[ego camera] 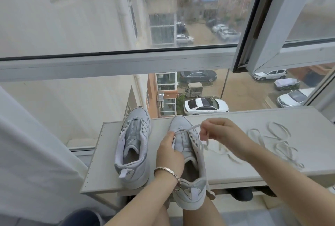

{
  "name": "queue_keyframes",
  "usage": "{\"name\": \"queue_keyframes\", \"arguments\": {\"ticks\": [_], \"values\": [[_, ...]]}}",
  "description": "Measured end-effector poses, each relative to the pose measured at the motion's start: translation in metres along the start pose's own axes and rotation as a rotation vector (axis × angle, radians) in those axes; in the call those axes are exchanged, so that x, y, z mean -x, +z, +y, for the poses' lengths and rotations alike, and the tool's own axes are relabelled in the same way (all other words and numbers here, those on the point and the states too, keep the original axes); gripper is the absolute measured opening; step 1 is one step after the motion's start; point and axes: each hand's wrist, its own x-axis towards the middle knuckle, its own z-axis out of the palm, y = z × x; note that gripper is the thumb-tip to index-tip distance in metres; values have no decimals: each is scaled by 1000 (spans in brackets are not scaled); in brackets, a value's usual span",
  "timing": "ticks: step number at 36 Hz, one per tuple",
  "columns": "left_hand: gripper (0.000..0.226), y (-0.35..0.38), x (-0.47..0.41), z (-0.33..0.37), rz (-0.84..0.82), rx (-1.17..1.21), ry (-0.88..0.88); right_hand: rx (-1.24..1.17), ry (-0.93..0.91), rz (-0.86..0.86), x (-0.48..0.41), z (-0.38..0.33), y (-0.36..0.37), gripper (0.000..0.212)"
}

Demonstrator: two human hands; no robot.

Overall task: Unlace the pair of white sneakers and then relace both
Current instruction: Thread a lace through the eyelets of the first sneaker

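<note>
From my remote seat I count what the pale table (253, 171) by the window (116, 66) carries: two white sneakers side by side and a loose lace (277, 140) lying in flat loops well off to the right. The bare sneaker (133, 146) sits on the left with its eyelets showing no lace and its tongue exposed, standing apart from both hands. The held sneaker (188, 153) is just to its right, in the middle of the view, with its heel hanging over the near edge of the table above the person's knees. Both sneakers run front to back, toes toward the glass and heels toward the wearer, the long axes nearly parallel; the bare one's toe leans slightly right. The left hand (169, 155), with a bracelet (168, 173) on its wrist, has its fingers curled round the left eyelet flap of the held sneaker, thumb up near the lowest eyelets. The right hand (219, 131) hovers just right of the toe, fingertips pinched on the threaded lace (190, 129), which stretches taut from the eyelets nearest the toe up to that pinch. The rest of it drops from the hand and trails over the table; I cannot tell whether it touches the loose lace.
</note>
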Motion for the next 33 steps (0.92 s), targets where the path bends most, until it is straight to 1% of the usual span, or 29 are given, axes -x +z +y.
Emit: {"name": "queue_keyframes", "arguments": {"ticks": [2,4,6,8,9,10,12,13,14,15,17,18,19,21,23,24,26,27,30,33], "values": [[50,-4,-2,-2,-51,-79,14,-170,-9,34,2,-9,-10,26],[51,-9,-4,0,-114,-158,21,-252,-27,81,3,-17,-19,26],[52,-17,-6,8,-156,-271,80,-182,-35,111,2,-23,-24,27],[56,-24,-11,23,-210,-296,207,-91,-27,74,1,-27,-25,28],[54,-26,-15,33,-264,-242,247,-66,-17,35,0,-28,-24,28],[47,-28,-18,46,-345,-165,261,-47,-5,-10,0,-29,-23,28],[22,-28,-27,67,-493,14,178,4,5,-85,1,-30,-20,30],[23,-29,-33,76,-527,107,127,30,3,-102,1,-31,-19,31],[29,-29,-38,80,-550,164,120,47,-1,-107,1,-32,-19,31],[32,-30,-42,83,-558,159,155,56,-3,-103,2,-32,-20,31],[33,-33,-50,83,-521,100,220,69,1,-86,3,-32,-25,30],[34,-35,-54,80,-475,69,224,73,6,-80,4,-30,-28,31],[35,-34,-61,77,-397,22,220,73,12,-76,5,-28,-31,32],[38,-35,-75,68,-166,-136,205,62,23,-68,9,-22,-37,37],[39,-39,-88,58,29,-264,146,26,26,-43,14,-16,-41,39],[38,-42,-93,52,86,-295,89,2,21,-23,16,-13,-43,38],[35,-47,-101,42,143,-336,-37,-46,6,27,19,-7,-46,31],[38,-48,-103,38,159,-352,-75,-72,1,47,21,-5,-47,27],[44,-42,-109,35,203,-364,-94,-144,-1,56,26,2,-51,22],[42,-41,-113,40,282,-362,-114,-238,7,-1,31,4,-55,24]]}}
